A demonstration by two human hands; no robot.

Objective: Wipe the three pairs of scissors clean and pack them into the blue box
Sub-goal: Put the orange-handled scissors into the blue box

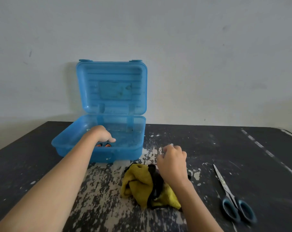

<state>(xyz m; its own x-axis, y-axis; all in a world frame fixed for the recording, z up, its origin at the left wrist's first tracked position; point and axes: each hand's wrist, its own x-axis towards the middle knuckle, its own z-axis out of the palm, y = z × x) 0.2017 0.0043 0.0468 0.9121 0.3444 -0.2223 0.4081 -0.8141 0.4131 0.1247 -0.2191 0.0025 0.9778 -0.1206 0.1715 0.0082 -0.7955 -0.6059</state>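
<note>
The blue box stands open on the table, its lid leaning back against the wall. My left hand reaches into the box with its fingers curled down onto the orange-handled scissors; only the handles show beneath the hand. My right hand hovers just over the far edge of a crumpled yellow and black cloth, fingers loosely curled and holding nothing. A pair of scissors with dark teal handles lies on the table to the right, blades pointing away from me. No third pair shows.
The dark table has worn, flaking paint in the middle and a pale stripe at the right. A plain wall rises right behind the box. The table's back left edge runs near the box.
</note>
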